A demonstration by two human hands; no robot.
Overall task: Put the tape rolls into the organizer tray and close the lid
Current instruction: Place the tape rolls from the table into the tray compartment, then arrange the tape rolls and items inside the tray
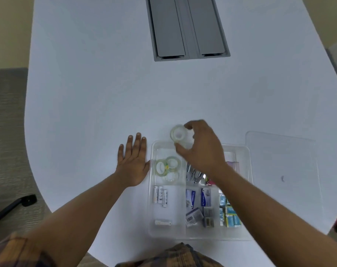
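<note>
Above the tray (pixel 152 189), right hand (pixel 202 149) fingers grasping one tape roll (pixel 178 134), three rolls (pixel 168 168) inside, left hand (pixel 134 164) flat, fingers released.

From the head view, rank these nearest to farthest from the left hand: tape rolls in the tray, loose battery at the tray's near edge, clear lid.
1. tape rolls in the tray, just right of the left hand.
2. loose battery, nearer the person.
3. clear lid, far right.

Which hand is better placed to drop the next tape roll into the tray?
Right. The right hand already holds a tape roll over the organizer tray; the left hand lies flat on the table.
</note>
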